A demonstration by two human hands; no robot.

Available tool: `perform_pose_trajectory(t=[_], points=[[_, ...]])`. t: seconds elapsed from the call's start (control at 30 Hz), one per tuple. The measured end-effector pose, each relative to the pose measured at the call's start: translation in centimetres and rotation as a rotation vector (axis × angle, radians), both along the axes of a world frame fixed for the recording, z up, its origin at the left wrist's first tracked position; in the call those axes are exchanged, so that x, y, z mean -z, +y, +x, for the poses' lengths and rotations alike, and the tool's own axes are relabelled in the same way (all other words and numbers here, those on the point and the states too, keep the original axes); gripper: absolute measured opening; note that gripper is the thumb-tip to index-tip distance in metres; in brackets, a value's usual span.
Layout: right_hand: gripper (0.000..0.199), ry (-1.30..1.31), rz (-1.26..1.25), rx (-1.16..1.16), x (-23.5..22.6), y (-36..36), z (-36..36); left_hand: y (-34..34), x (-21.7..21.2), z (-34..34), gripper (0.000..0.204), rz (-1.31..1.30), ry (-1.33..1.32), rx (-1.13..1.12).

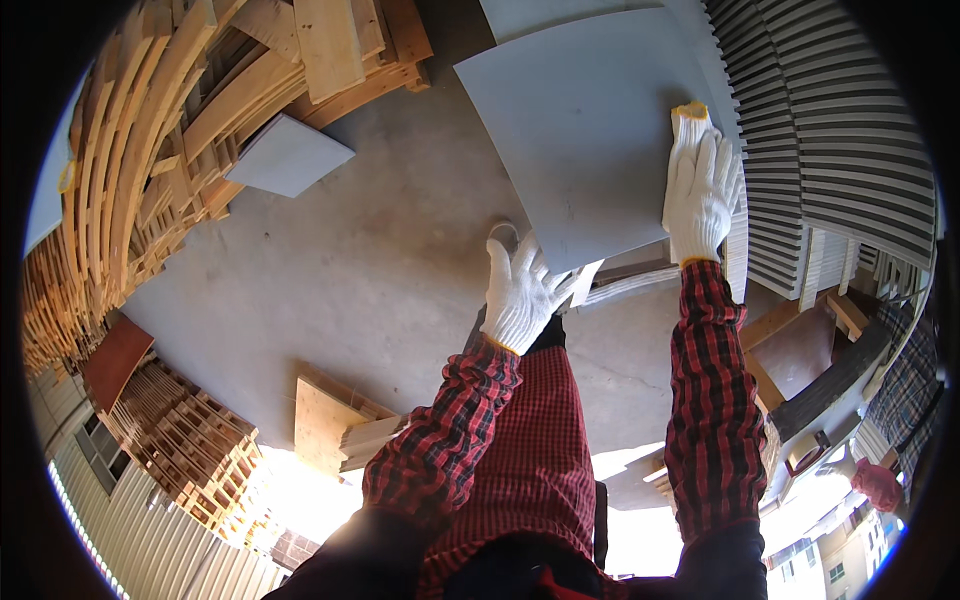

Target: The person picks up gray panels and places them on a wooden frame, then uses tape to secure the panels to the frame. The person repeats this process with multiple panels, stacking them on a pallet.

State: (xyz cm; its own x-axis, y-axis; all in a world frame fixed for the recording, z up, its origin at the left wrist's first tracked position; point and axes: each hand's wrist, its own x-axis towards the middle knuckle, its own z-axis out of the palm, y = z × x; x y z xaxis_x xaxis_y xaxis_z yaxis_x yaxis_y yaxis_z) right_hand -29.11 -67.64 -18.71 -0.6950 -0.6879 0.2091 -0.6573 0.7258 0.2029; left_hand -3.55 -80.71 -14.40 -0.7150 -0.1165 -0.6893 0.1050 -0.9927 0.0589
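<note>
In the head view, looks down on a grey panel [585, 130] lying over a pale sheet [560, 8], at upper middle and just right of centre. Points one corner down toward the wearer, close to the left hand [521, 290], and another to the upper left. Runs its left edge slantwise between those two corners; seems nearly as broad as long, so cannot name a long axis surely. Leaves bare the sheet's far left corner and a strip along its right edge. Has the right hand [703, 195] laid flat near the panel's right edge, fingers stretched away from the wearer and unclenched, beside a white cloth [687, 135] with a yellow rim; cannot tell whether gripping that cloth. Shows the left hand spread and grasping nothing, thumb up, at the panel's near corner; cannot tell if touching. Gives a broad stretch of floor [380, 270] off the left edge, reaching to planks [250, 125] and a white board [290, 157]. Meets a slatted stack [840, 130] just beyond the right edge, with little room between.
</note>
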Motion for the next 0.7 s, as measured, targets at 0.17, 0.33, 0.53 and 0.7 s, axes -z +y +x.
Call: perform_pose_trajectory(t=[0.17,0.33,0.53,0.7], points=[[0.046,-0.157,-0.153,-0.082,-3.1,-14.9,1.6,-0.4,-0.6,-0.2,0.097,-0.014,0.018,-0.015],[0.049,-0.672,-0.024,-0.377,-4.7,-16.4,8.0,-0.3,-0.1,-0.2,0.099,0.029,-0.09,-0.038],[0.043,-0.611,-0.113,-0.527,-5.1,-0.8,11.4,-0.1,-0.6,-0.5,0.092,0.145,-0.127,-0.149],[0.044,-0.527,-0.051,-0.305,-5.6,6.3,4.8,0.1,-0.6,-0.6,0.091,0.002,-0.104,-0.089]])
